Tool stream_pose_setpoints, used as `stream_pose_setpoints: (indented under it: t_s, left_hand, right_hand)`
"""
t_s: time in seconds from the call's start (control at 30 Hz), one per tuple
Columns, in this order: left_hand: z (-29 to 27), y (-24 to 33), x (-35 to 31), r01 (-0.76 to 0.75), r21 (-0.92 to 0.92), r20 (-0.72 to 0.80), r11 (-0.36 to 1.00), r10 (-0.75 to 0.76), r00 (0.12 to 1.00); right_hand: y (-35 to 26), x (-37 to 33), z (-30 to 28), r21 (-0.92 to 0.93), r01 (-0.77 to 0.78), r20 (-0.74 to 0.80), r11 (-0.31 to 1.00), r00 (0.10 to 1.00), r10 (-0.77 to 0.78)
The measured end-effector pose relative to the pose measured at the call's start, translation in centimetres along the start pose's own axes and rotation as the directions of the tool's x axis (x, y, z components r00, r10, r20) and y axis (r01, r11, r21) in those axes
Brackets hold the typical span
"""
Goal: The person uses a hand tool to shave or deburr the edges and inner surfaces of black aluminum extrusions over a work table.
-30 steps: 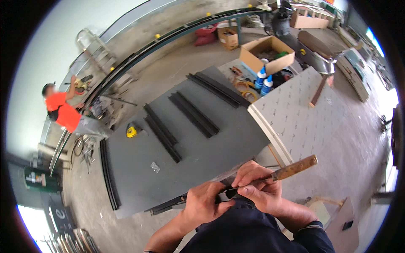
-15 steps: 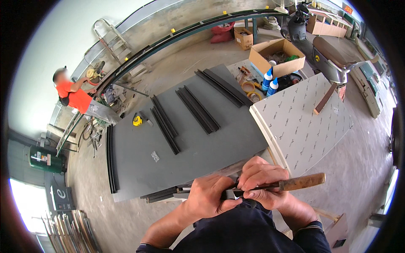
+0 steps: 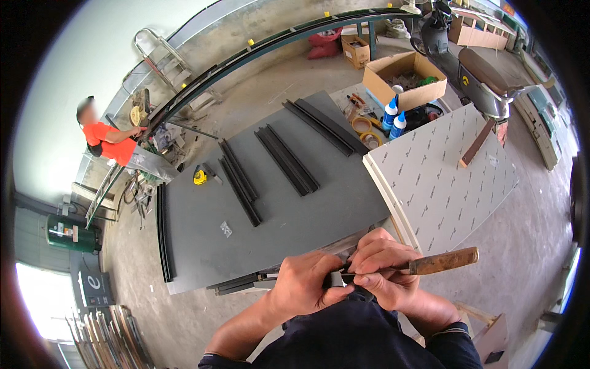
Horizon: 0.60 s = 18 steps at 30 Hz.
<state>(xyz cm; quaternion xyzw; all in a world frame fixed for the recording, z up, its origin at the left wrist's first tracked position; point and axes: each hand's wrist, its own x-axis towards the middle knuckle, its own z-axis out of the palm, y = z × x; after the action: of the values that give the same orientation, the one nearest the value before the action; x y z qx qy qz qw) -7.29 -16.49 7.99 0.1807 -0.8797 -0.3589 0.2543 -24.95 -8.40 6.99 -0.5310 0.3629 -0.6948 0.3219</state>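
Observation:
My left hand (image 3: 301, 280) is closed around a dark grey piece (image 3: 335, 280), whose end shows between thumb and fingers. Close beside it, my right hand (image 3: 384, 264) grips a wooden-handled tool (image 3: 445, 261). Its worn brown handle points right, and its narrow dark blade runs toward the grey piece. My fingers hide most of that blade, so I cannot tell a file from a knife. Both hands are over the near edge of a grey panel (image 3: 307, 215). Pairs of black profiles (image 3: 286, 160) lie across that panel.
A yellow tape measure (image 3: 200, 177) and a small clear bag (image 3: 226, 229) lie on the panel. To the right are a patterned white board (image 3: 442, 178), blue bottles (image 3: 397, 125) and an open cardboard box (image 3: 405, 74). A person in orange (image 3: 110, 144) stands at the far left by a long rail.
The tool in my right hand has slid slightly to the right and tilted a little. My left hand stays nearly in place. The person in orange has lowered an arm at the machine.

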Motion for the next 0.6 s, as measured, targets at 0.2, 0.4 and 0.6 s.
stream_pose_setpoints:
  t_s: [0.2,0.4,0.6]
  left_hand:
    - [-0.6,-0.6,0.1,-0.010,-0.081,0.013,0.997,0.011,1.000]
    - [-1.7,-0.6,0.5,0.002,0.028,0.009,1.000,-0.002,1.000]
    - [-2.2,-1.4,0.8,-0.095,0.133,-0.008,0.987,0.097,0.995]
  right_hand:
    - [0.7,2.4,-1.7,0.083,0.044,0.276,0.996,0.959,-0.066]
    - [1.0,2.7,-0.9,0.148,-0.104,0.212,0.983,0.975,0.072]
    - [1.2,4.1,-1.8,0.100,-0.021,0.366,0.995,0.931,-0.017]
